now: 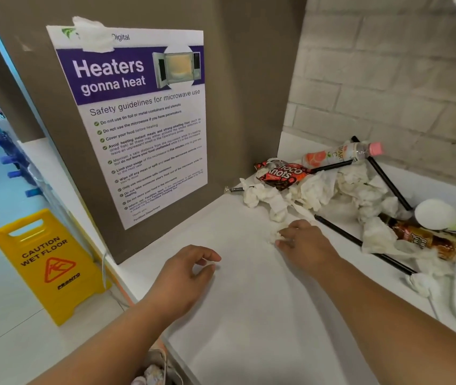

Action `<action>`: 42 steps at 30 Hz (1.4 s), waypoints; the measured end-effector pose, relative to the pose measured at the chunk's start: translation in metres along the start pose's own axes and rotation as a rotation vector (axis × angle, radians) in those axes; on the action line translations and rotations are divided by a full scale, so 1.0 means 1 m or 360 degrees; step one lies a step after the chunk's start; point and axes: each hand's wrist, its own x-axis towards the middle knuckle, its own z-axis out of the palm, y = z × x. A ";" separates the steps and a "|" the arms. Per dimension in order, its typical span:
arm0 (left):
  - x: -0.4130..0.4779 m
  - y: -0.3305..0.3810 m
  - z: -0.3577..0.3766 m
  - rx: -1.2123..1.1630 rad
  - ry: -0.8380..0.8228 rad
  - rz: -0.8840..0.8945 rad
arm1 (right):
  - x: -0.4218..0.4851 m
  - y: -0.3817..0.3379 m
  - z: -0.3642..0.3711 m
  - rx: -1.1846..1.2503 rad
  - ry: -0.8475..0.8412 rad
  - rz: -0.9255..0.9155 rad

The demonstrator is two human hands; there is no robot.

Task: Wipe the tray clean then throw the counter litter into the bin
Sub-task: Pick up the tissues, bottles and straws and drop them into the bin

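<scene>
Head view: below the counter's near edge we glimpse the bin [156,361], partly cut off. Our left hand [185,273] hovers over the bare white counter [249,315], fingers loosely curled, holding nothing. Just beyond, our right hand [304,243] pinches a crumpled tissue scrap [274,234] beside the black-rimmed tray [340,231]. Tissues [318,190], a Choco Knots wrapper [282,175], a pink-capped bottle [340,154] and a paper cup [437,215] crowd the tray against the brick wall [387,79]; open room lies toward us
</scene>
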 end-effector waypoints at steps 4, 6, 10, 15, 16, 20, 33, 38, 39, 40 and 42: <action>0.009 0.004 0.007 -0.0045 -0.0028 -0.0012 | -0.008 -0.003 0.001 0.0035 0.0111 -0.0204; 0.013 0.006 0.013 -0.0056 -0.0064 -0.0004 | -0.015 -0.010 0.002 0.0175 0.0126 -0.0251; 0.021 0.018 0.026 -0.0170 -0.0127 0.0035 | -0.030 -0.030 0.001 0.0566 -0.0016 -0.0219; 0.029 0.035 0.036 -0.0469 -0.0353 -0.0128 | -0.039 -0.052 -0.009 0.1194 -0.0156 -0.0171; 0.030 0.035 0.037 -0.0551 -0.0353 -0.0164 | -0.038 -0.055 -0.011 0.1274 -0.0193 -0.0179; 0.033 0.030 0.034 -0.0619 -0.0184 -0.0276 | -0.024 -0.050 -0.014 0.1286 -0.0242 -0.0269; 0.023 0.012 0.012 -0.0166 0.0053 -0.0237 | 0.045 -0.010 -0.014 -0.0174 0.0014 -0.0130; 0.022 0.002 0.019 0.0181 0.0013 -0.0045 | 0.033 -0.010 -0.013 -0.0124 0.0236 -0.0094; 0.021 0.001 0.020 0.0218 -0.0003 -0.0016 | 0.029 -0.010 -0.012 -0.0070 0.0287 -0.0114; 0.020 0.000 0.020 0.0253 -0.0034 0.0010 | 0.026 -0.009 -0.012 -0.0017 0.0330 -0.0138; 0.019 -0.002 0.021 0.0341 -0.0126 0.0038 | 0.020 -0.006 -0.011 0.0079 0.0366 -0.0184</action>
